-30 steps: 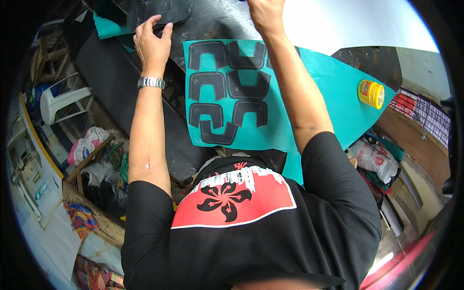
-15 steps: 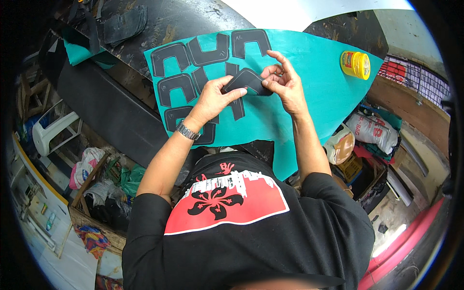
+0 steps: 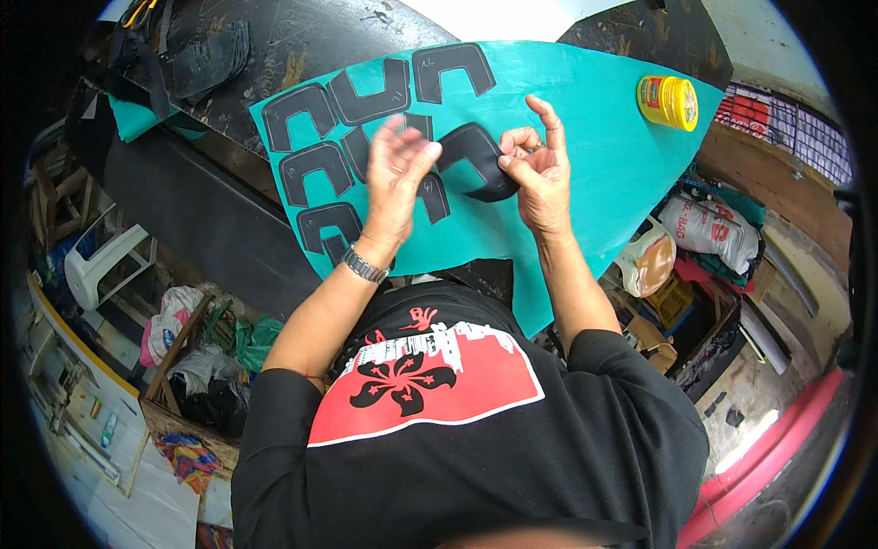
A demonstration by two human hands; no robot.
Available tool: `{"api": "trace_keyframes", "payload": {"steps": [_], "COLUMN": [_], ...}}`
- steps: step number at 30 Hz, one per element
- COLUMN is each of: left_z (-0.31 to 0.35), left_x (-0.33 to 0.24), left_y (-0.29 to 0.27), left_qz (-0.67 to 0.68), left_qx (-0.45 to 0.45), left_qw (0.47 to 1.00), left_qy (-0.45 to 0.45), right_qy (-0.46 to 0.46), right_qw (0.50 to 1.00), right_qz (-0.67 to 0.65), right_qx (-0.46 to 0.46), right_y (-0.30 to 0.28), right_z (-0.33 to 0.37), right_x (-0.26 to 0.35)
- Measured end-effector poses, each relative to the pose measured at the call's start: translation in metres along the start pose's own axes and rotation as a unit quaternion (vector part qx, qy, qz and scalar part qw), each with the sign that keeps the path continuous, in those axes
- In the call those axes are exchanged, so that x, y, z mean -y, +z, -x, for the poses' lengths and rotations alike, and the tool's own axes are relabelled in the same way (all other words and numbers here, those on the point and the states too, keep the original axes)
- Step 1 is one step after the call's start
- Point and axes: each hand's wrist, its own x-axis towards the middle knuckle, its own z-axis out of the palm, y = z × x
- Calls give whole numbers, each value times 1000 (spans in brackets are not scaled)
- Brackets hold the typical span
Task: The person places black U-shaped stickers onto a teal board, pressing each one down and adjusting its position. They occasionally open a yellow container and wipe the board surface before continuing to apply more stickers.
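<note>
My right hand (image 3: 544, 188) pinches a black U-shaped flat piece (image 3: 470, 140) between thumb and fingers at its right edge, with the index finger raised. The piece hangs tilted over a teal sheet (image 3: 585, 220), its opening toward the left. My left hand (image 3: 393, 192), wearing a metal watch, hovers beside the piece's left end with fingers apart and slightly blurred; nothing shows in it. Several similar black U-shaped pieces (image 3: 370, 110) with pale outlines lie on the sheet's left part, some partly hidden behind my left hand.
A yellow jar (image 3: 668, 102) stands on the sheet's right side. Dark scraps (image 3: 212, 59) and orange-handled scissors (image 3: 139, 12) lie on the black bench at far left. Below are a white plastic stool (image 3: 84, 274) at left and a white sack (image 3: 709, 233) at right.
My left hand has let go of the black piece and opened. The piece has turned in my right hand, its right end swinging downward. The view has shifted slightly.
</note>
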Motion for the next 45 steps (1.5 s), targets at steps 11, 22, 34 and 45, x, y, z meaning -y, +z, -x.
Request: {"api": "trace_keyframes", "payload": {"steps": [11,22,34,45], "left_z": [-29,-62,-52,-54], "left_x": [-9,-25,-28,-25], "left_y": [-10,-1,6,10], "left_qz": [-205,-348,-431,-453], "left_qx": [93,93,52,72], "left_qw": [974,931,897,877], "left_qy": [20,53,84,145], "right_qy": [138,-54,-80,-44], "right_qw": [989,987,972,977], "right_qz": [-55,91,156,112], "right_qx": [21,-119,-159,-178], "right_y": [-17,-11,-14,-15], "right_z": [-22,-30,-9,-11], "right_x": [-8,-35,-51,-51]}}
